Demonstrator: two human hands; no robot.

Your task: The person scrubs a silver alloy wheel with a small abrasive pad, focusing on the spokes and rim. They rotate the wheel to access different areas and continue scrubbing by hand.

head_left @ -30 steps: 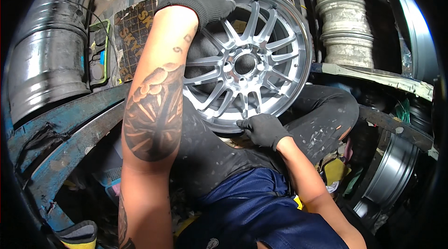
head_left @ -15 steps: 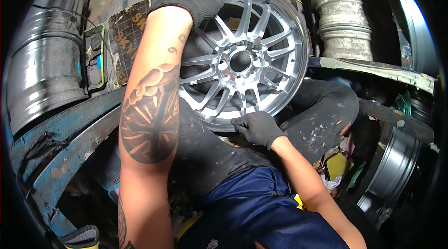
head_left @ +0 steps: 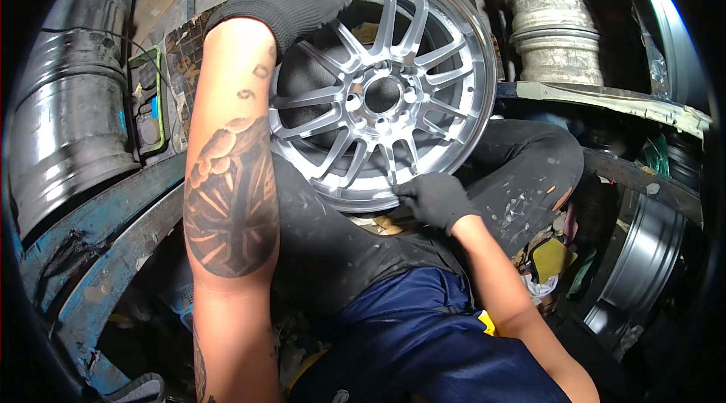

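A silver multi-spoke alloy wheel (head_left: pixel 454 74) lies face up over my lap, tilted a little. At its far left edge my left hand (head_left: pixel 283 2), in a black knit glove, is closed round the lip, with the thumb on the inner side. My gloved right hand (head_left: pixel 437 200) is at the near edge, fingers curled in and the fingertips against the rim. Whether anything small sits under those fingertips is hidden. Dark trousers with pale specks show under the wheel.
Stacked shiny wheel barrels (head_left: pixel 76 93) stand at the left, and dull, white-coated ones (head_left: pixel 548 17) at the far right. A worn blue metal beam (head_left: pixel 106 206) crosses the left side. Another silver wheel (head_left: pixel 643 255) rests at the lower right. A patterned board (head_left: pixel 181 55) lies behind my left arm.
The wheel has shifted slightly left and away, with my left hand still on its edge. My right hand has slid a little to the right along the near rim.
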